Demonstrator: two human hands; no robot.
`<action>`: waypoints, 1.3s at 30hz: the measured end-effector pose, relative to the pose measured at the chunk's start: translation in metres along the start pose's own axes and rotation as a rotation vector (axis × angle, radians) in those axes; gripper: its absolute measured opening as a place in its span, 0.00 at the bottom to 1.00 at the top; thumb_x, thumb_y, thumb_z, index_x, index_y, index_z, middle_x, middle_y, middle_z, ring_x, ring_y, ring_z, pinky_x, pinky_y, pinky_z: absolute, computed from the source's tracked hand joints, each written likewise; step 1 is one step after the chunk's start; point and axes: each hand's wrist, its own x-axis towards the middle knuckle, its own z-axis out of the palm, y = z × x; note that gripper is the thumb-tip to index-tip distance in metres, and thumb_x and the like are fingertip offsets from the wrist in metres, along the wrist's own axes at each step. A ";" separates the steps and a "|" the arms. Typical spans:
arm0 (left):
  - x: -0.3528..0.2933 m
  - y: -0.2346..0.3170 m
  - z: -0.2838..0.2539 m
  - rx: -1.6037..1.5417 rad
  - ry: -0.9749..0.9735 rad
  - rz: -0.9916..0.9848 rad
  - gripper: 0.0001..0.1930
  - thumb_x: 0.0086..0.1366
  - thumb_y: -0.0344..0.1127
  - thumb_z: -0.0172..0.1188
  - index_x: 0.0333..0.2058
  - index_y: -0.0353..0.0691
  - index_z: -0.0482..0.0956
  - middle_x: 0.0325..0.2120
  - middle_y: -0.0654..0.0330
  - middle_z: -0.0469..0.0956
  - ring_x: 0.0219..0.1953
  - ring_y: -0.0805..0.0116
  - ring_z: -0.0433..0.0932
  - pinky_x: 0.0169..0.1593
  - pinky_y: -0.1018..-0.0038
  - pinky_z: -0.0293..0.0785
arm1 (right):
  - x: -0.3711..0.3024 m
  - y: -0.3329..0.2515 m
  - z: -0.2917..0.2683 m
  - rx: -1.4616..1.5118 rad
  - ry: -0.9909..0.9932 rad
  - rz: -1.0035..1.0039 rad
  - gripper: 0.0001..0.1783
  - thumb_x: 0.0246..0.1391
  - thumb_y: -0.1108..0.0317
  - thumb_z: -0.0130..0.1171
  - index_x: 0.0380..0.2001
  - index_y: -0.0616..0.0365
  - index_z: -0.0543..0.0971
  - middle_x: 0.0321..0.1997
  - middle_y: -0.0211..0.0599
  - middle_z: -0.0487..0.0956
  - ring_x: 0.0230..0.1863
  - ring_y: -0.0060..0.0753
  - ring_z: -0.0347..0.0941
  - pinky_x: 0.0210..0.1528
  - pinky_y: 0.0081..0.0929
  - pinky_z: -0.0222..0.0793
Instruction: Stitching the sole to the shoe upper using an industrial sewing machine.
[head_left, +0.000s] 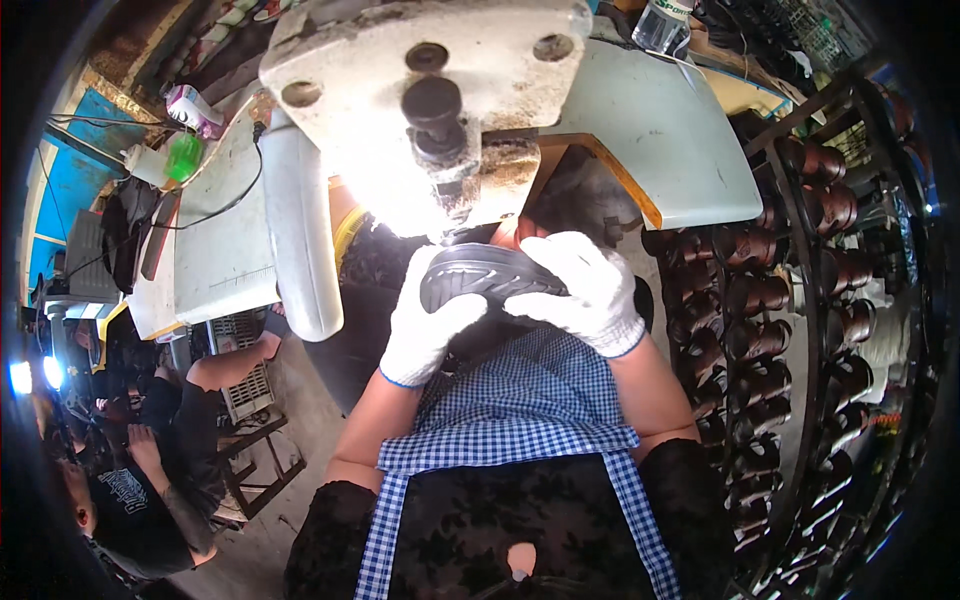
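Observation:
A shoe with a black, grooved sole (490, 275) is held up between my hands, its sole side facing me. Some reddish-brown material (508, 232) shows just behind it. My left hand (425, 325), in a white knit glove, grips the left end, with the thumb across the sole. On the other end my right hand (585, 295), gloved alike, is closed with its thumb along the lower edge. The shoe's upper edge lies right under the metal foot of a worn industrial sewing machine (350, 75). Bright glare hides the exact contact there.
A pale worktable (660, 130) with a brown edge extends right of the machine; a padded white arm (303, 230) stands left. Racks of brown shoes (755, 290) line the right side. A clear bottle (662, 25) stands behind. Another person (150, 500) sits at the lower left.

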 end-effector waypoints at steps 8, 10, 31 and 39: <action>-0.001 0.020 0.012 0.231 0.100 0.025 0.37 0.58 0.37 0.74 0.62 0.31 0.65 0.53 0.51 0.76 0.55 0.64 0.76 0.60 0.69 0.72 | 0.009 -0.004 0.000 0.220 -0.001 0.164 0.31 0.35 0.52 0.80 0.41 0.60 0.84 0.38 0.42 0.81 0.34 0.41 0.82 0.35 0.31 0.80; -0.001 0.024 0.010 0.140 0.062 0.028 0.33 0.58 0.35 0.73 0.59 0.32 0.68 0.51 0.53 0.78 0.53 0.66 0.77 0.58 0.70 0.72 | 0.008 -0.007 0.005 0.225 0.009 0.167 0.31 0.36 0.51 0.79 0.41 0.60 0.84 0.38 0.42 0.81 0.34 0.41 0.82 0.35 0.31 0.80; -0.013 0.021 -0.005 -0.029 0.157 -0.001 0.32 0.63 0.34 0.65 0.62 0.32 0.65 0.54 0.54 0.74 0.57 0.62 0.75 0.61 0.67 0.70 | 0.063 -0.011 -0.019 -0.032 -0.269 0.037 0.39 0.41 0.33 0.70 0.45 0.55 0.79 0.28 0.45 0.83 0.27 0.47 0.83 0.30 0.40 0.78; -0.015 0.025 -0.004 -0.157 0.113 0.053 0.34 0.63 0.38 0.65 0.65 0.34 0.62 0.56 0.52 0.73 0.57 0.59 0.75 0.61 0.63 0.73 | 0.074 -0.033 -0.024 -0.079 -0.394 0.229 0.37 0.38 0.38 0.76 0.41 0.57 0.79 0.31 0.42 0.83 0.28 0.45 0.82 0.30 0.36 0.77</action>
